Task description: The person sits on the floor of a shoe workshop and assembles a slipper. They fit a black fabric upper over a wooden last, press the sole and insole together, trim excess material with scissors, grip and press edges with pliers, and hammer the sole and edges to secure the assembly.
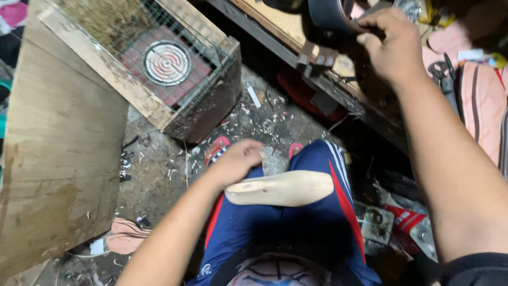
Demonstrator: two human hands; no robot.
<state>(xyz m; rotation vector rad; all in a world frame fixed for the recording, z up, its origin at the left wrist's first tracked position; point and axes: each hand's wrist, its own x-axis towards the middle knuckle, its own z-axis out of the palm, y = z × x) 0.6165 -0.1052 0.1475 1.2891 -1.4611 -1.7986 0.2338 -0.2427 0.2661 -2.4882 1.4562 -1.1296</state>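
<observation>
- Littered concrete floor [159, 175] lay below you, strewn with scraps, and a wire-fronted wooden box [174, 79] with a coil heater [167, 63] inside stood up and left of the wooden shoe last [283, 188].
- That last lay across your lap on the blue trousers [296, 222], lengthwise, toe pointing right.
- Your left hand [238, 161] curled loosely over its heel end, touching it, not clamped.
- Your right hand [394, 45], well above and right of the last, pinched shut on a dark tape roll [330, 13] at the workbench [296, 32].
- Scissors [442, 71] lay right of that hand.
- You could judge the last as solid wood: stiff, smooth, fairly light, liable to slide off the cloth.
- You would hold it best around the narrow waist or heel.
</observation>
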